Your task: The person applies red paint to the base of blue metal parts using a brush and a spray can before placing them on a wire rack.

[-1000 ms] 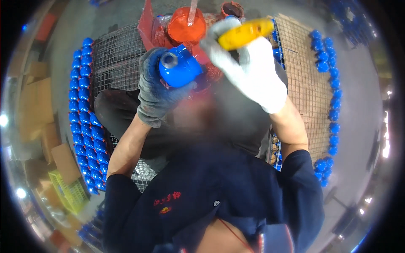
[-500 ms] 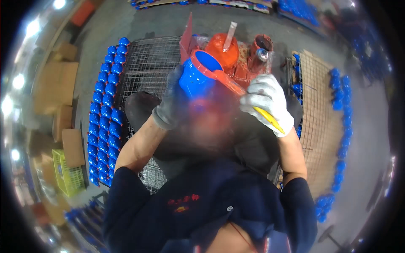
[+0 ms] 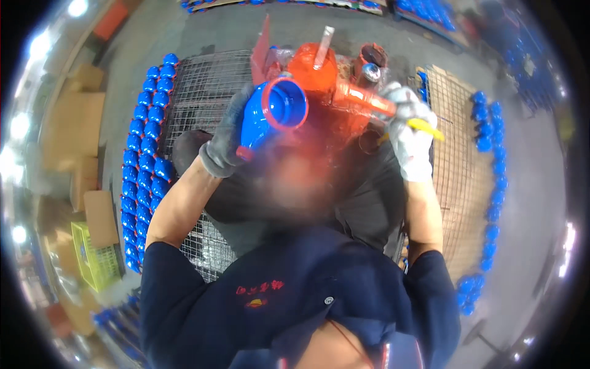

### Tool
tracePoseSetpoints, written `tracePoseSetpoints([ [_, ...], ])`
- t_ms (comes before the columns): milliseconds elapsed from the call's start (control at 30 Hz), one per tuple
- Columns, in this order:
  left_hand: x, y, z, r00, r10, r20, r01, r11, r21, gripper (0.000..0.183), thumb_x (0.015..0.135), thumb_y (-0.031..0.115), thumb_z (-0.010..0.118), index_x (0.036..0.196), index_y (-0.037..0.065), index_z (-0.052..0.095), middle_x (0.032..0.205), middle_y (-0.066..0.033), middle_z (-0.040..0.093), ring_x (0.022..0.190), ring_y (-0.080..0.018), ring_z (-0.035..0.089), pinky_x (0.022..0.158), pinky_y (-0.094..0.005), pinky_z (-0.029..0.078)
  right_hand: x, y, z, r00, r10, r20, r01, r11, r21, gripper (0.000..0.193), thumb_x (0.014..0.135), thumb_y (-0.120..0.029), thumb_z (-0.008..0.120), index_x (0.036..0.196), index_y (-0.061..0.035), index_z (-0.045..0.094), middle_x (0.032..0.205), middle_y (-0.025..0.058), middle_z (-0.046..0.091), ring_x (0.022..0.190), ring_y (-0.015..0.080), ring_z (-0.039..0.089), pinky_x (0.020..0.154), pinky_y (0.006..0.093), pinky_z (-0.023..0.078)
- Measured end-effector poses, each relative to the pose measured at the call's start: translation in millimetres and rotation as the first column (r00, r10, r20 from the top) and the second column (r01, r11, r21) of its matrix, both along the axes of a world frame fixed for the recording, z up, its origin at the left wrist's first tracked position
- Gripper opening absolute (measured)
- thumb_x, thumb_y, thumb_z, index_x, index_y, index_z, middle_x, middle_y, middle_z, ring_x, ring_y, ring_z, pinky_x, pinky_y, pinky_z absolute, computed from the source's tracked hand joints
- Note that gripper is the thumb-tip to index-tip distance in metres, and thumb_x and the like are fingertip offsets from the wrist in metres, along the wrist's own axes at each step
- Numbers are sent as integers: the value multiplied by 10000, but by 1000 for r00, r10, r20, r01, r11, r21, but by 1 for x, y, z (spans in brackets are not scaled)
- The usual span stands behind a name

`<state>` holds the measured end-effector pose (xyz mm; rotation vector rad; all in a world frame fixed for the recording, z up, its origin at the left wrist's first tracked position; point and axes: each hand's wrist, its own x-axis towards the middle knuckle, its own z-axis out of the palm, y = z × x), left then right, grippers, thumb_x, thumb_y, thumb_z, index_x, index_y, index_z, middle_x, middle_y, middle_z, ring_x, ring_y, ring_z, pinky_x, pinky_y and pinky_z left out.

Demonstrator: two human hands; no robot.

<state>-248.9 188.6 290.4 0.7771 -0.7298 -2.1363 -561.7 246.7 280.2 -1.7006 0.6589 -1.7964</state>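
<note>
My left hand (image 3: 224,138), in a grey glove, is closed around a blue hollow fitting (image 3: 255,117). The fitting's round opening faces up, tilted to the right, and its rim is red. In a white glove, my right hand (image 3: 410,126) grips a paintbrush (image 3: 369,100). Its broad head is coated in red paint and points left, while the yellow handle sticks out to the right of the hand. The brush is apart from the fitting, over red-smeared containers. A blurred patch hides what lies below the fitting.
Ahead stand an orange-red paint pot (image 3: 307,69) with a flat stick (image 3: 324,46), a red-stained can (image 3: 373,54) and a silver-topped bottle (image 3: 370,72). Rows of blue parts (image 3: 147,144) line the left mesh rack (image 3: 206,86). A mesh-covered board (image 3: 458,160) lies right. Cartons (image 3: 77,129) stand far left.
The brush has left the fitting's rim and moved right with my right hand. My left hand has shifted slightly left, turning the opening further to the right.
</note>
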Motion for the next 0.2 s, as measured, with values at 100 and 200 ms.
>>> tracePoseSetpoints([
  [100, 1, -1, -14, 933, -75, 352, 209, 909, -360, 728, 921, 606, 650, 1431, 109, 504, 1276, -138, 632, 1086, -279, 664, 889, -394, 572, 7, 2, 17, 936, -6, 352, -71, 976, 204, 237, 901, -35, 691, 1124, 46, 686, 1076, 149, 721, 803, 205, 731, 754, 321, 609],
  [200, -10, 18, -17, 570, 556, 605, 583, 245, -775, 801, 866, 483, 787, 1506, 183, 409, 1312, -148, 625, 1120, -323, 666, 988, -408, 549, 7, -16, 46, 880, -199, -431, 331, 908, 257, 309, 967, -133, 680, 1275, -107, 673, 1046, 104, 757, 866, 197, 727, 830, 330, 588],
])
